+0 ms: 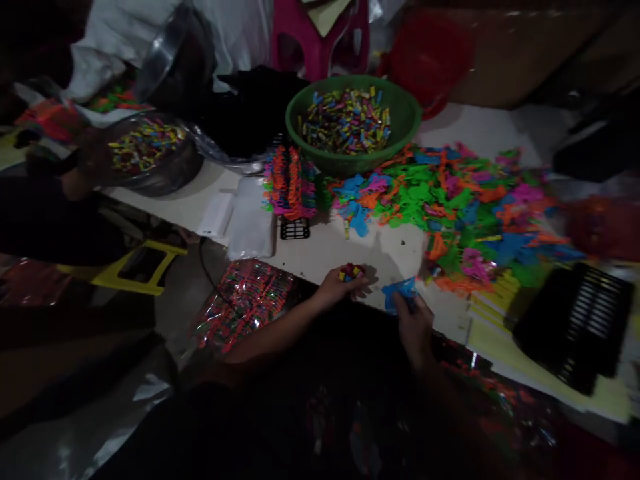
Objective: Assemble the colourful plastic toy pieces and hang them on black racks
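Note:
Cupped near the table's front edge, my left hand [339,287] holds several small red, yellow and blue pieces [351,272] that look like wrapped candies. To its right, my right hand [415,323] grips a flat blue plastic piece [400,291], possibly a small toy; its exact kind is unclear. Beyond my right hand spreads a loose pile of similar plastic pieces [460,193] in green, orange, blue and pink. A green basin [295,127] behind holds many more of the small colourful pieces. One small yellow piece [347,230] lies alone on the white table [320,250].
Bundled plastic pieces [290,183] stand by clear plastic bags [253,217]. At left, another person's hand [93,160] is at a metal bowl [170,173] of small pieces. Black slotted trays [575,327] lie at right; a yellow stool [135,270] stands at left.

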Tool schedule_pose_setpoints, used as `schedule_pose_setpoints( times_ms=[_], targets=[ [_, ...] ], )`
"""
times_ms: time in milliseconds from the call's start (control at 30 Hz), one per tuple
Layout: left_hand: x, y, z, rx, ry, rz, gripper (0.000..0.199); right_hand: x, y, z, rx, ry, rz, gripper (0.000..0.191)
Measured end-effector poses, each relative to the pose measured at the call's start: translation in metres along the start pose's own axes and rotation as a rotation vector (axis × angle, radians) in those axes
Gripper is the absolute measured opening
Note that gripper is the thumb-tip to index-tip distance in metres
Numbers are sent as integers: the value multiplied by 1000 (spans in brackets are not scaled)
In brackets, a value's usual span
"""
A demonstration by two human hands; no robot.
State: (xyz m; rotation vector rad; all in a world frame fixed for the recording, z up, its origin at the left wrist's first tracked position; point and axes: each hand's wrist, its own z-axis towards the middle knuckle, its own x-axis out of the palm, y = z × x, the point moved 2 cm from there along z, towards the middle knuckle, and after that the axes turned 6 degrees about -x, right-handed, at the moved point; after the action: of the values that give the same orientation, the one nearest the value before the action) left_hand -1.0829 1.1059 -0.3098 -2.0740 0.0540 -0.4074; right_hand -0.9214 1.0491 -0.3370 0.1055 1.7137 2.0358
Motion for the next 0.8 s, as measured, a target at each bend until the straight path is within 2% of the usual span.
schedule_pose_setpoints(
  times_ms=[33,100,200,433,600,800],
  targets=[
    [4,-1,-2,-10,22,6,41,1,4,4,130,-75,160,26],
    [10,-4,-6,-24,62,21,42,6,13,13,272,-128,446,28],
    [17,-8,-12,-5,103,46,43,12,25,19,299,-104,620,26],
    [21,-10,-16,40,112,112,42,16,24,16,177,-95,471,22],
    [24,-9,-14,40,86,99,41,14,29,14,196,-96,379,24],
    [25,-4,-8,157,27,142,33,15,34,16,219,-108,296,21]
  ],
)
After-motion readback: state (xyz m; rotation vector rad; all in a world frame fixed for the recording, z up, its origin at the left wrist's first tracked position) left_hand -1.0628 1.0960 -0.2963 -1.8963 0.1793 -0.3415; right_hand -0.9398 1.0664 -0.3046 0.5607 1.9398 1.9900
